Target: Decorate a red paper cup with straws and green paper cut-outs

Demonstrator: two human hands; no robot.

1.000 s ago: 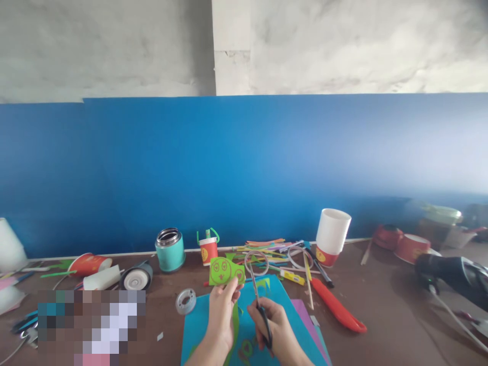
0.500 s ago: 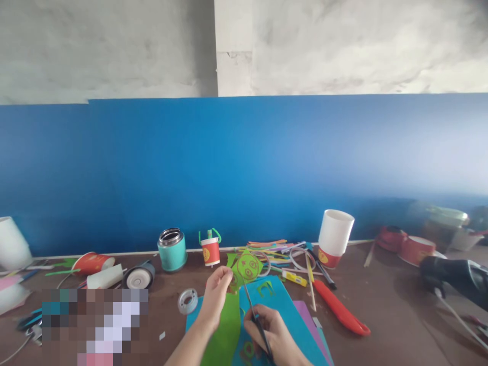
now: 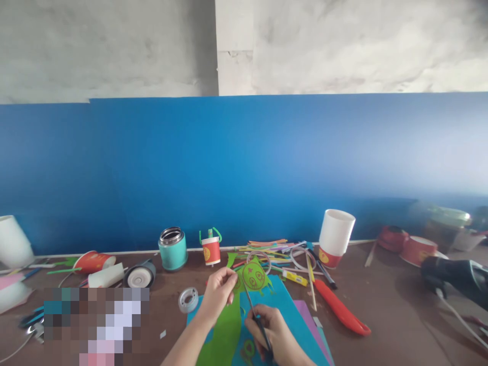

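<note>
My left hand [image 3: 219,295] pinches the edge of a green paper cutout [image 3: 256,276] with a round face drawn on it. In my right hand [image 3: 270,330] are scissors [image 3: 253,309], their blades pointing up and away along the left edge of the cutout. Below the hands lie a long green paper sheet [image 3: 224,333] and a blue paper sheet [image 3: 284,300]. Small green scraps [image 3: 248,348] rest on the blue sheet beside my right hand.
Beyond the hands are colored strips [image 3: 274,247], a glue stick [image 3: 295,277] and a red-and-white cup [image 3: 211,250]. A teal jar [image 3: 173,251] and tape roll [image 3: 188,300] stand left. Stacked white cups [image 3: 337,234] and a red-handled tool [image 3: 343,310] are right.
The green cutout has turned and shifted slightly right, with a narrow green strip now hanging at its right side. My left hand has moved a little right; the scissors have hardly moved.
</note>
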